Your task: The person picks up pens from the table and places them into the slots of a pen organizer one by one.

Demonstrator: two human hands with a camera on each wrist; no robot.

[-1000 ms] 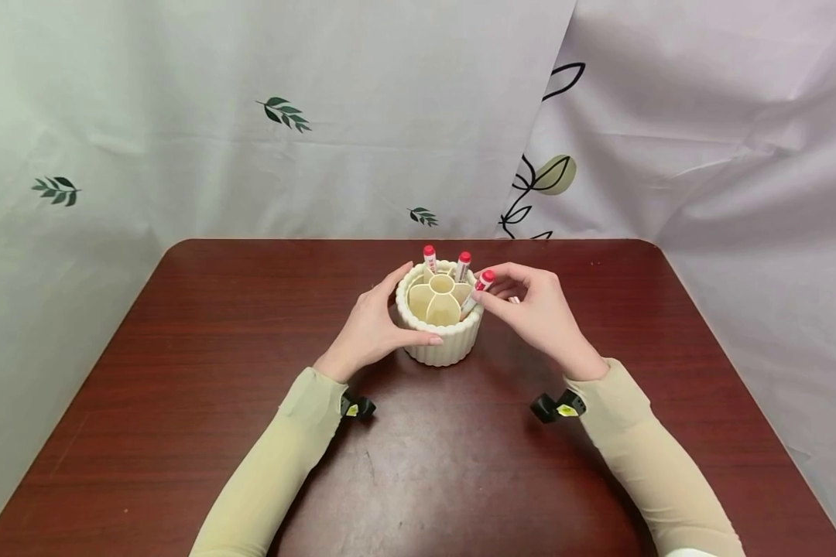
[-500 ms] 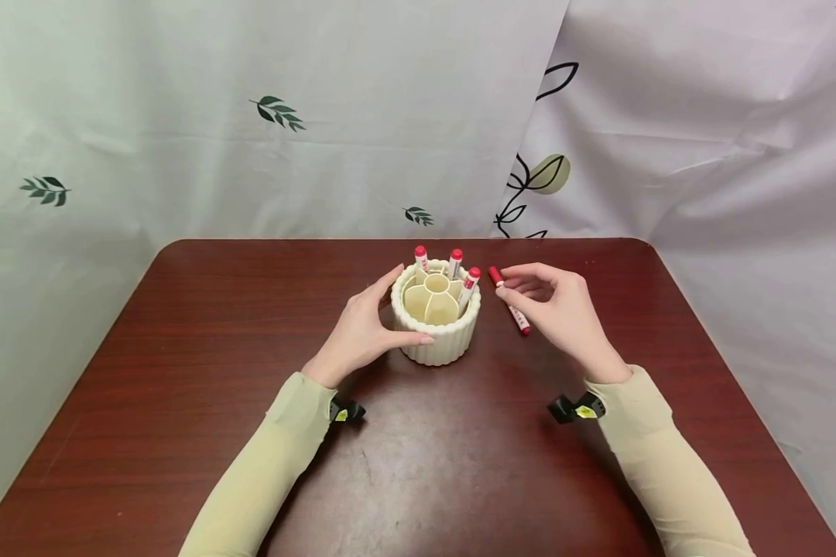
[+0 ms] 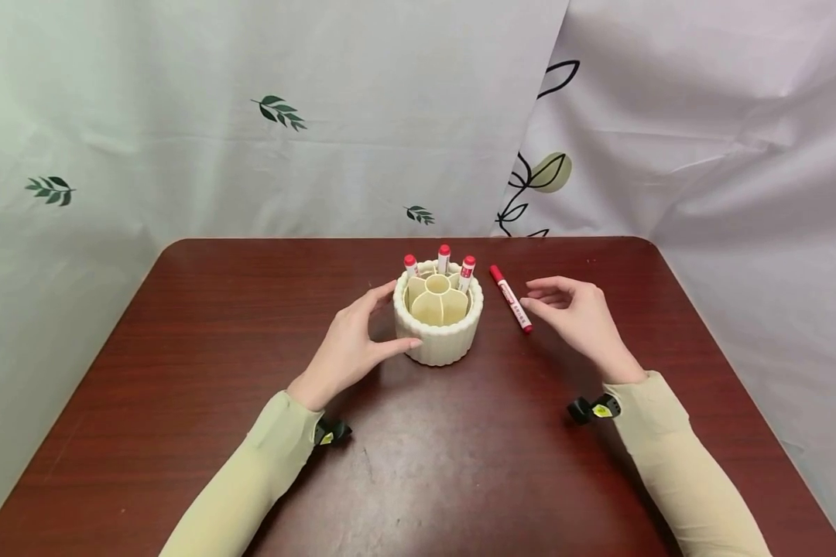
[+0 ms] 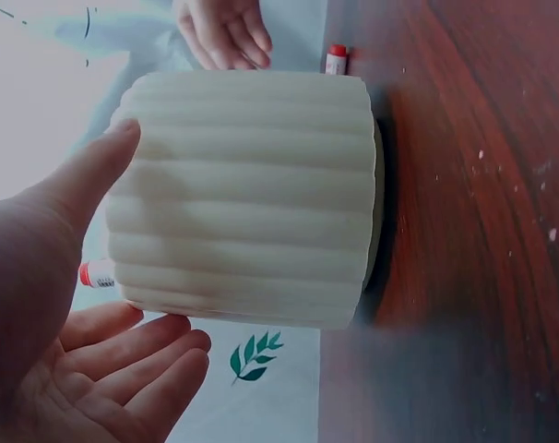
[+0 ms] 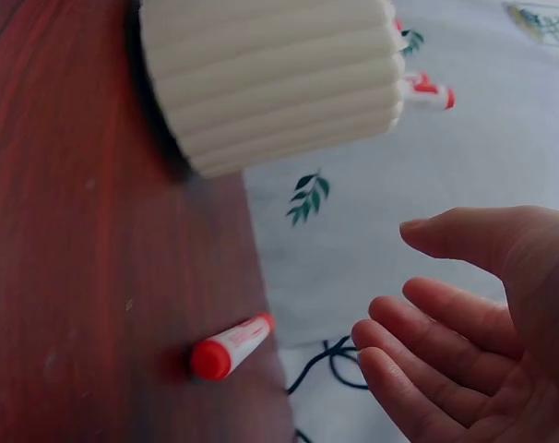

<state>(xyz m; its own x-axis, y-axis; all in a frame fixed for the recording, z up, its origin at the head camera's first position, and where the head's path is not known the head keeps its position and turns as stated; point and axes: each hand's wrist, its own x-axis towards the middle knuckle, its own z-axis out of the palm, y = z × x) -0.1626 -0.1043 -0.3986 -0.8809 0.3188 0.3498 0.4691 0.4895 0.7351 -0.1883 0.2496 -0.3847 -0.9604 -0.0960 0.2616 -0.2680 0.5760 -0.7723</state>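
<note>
A cream, ribbed pen holder (image 3: pixel 440 346) with petal-shaped compartments stands on the table. Three red-capped markers lean in its rear and right compartments, among them the right-hand marker (image 3: pixel 466 271). At the holder's left side, my left hand (image 3: pixel 344 340) is spread, thumb toward its front and fingers toward its back. The left wrist view has that thumb (image 4: pixel 123 143) overlapping the upper wall and the relaxed fingers right at the edge. Another red-and-white marker (image 3: pixel 512 300) lies on the table right of the holder. Beside it, my right hand (image 3: pixel 578 321) holds nothing, its fingers loosely bent.
The dark red-brown wooden table (image 3: pixel 418 472) has rounded far corners. Behind it hangs a pale curtain (image 3: pixel 362 116) with leaf prints. A small black camera (image 3: pixel 592 408) is strapped at the right wrist, another (image 3: pixel 330 433) at the left.
The right hand has withdrawn rightward from the holder, past the lying marker. The holder has turned, its markers shifting left and rearward. My left hand has drawn slightly left and its grasp has loosened.
</note>
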